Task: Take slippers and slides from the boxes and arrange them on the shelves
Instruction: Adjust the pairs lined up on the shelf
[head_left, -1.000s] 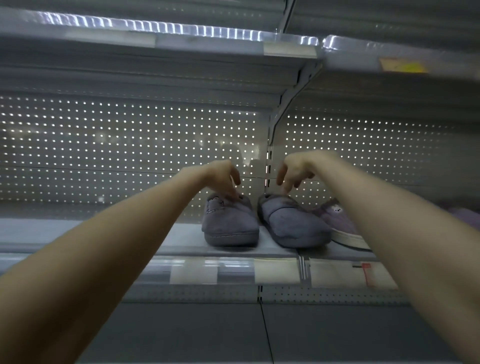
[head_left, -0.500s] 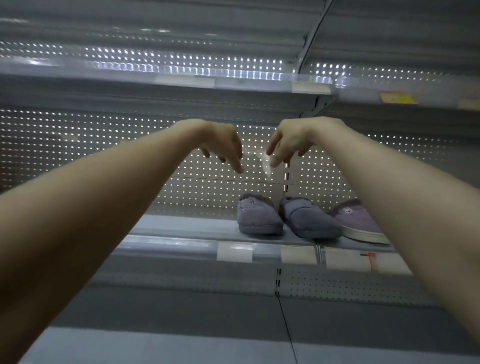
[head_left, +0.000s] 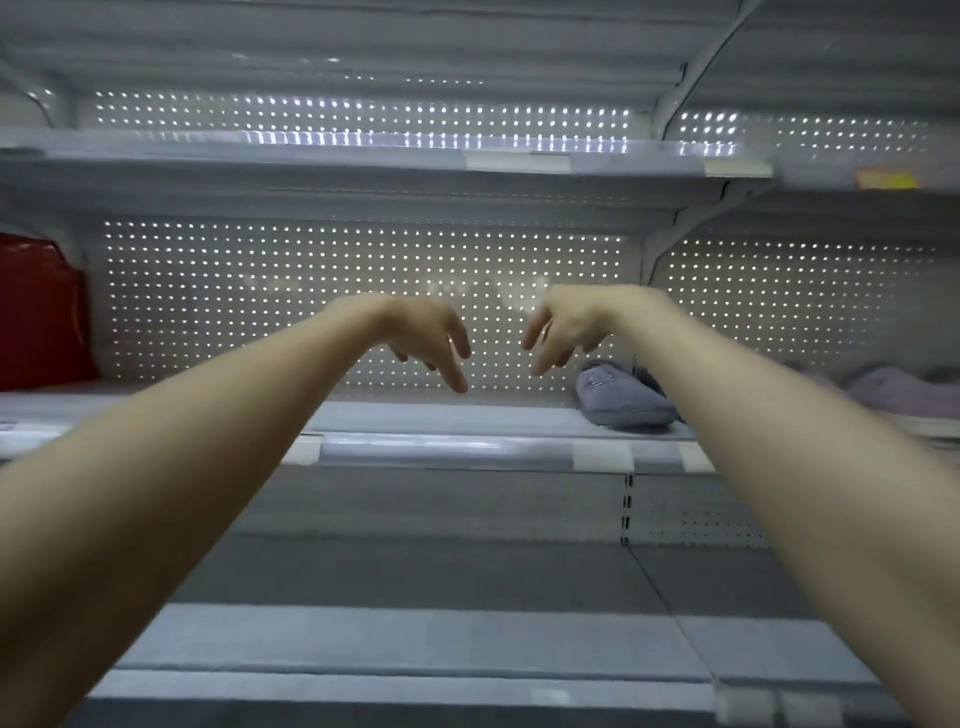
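1. Far left, a red object (head_left: 36, 312) sits on the middle shelf (head_left: 447, 415), cut off by the frame edge; what it is cannot be told.
2. The left hand (head_left: 426, 338) hangs in front of the perforated back panel (head_left: 260, 291), fingers loose and drooping, holding nothing.
3. Just beside it is the right hand (head_left: 563, 332), fingers also slack and apart, gripping nothing.
4. Below and right of that hand, a grey slipper (head_left: 618, 397) rests on the middle shelf, toe outward. Its mate (head_left: 649, 379) is mostly hidden behind the right forearm.
5. White label strips (head_left: 602, 457) line the shelf edge, too blurred to read.
6. Far right, lilac slippers (head_left: 904, 392) lie on the same level.
7. Above them is a yellow tag (head_left: 885, 179) on the upper shelf edge, its writing unreadable.
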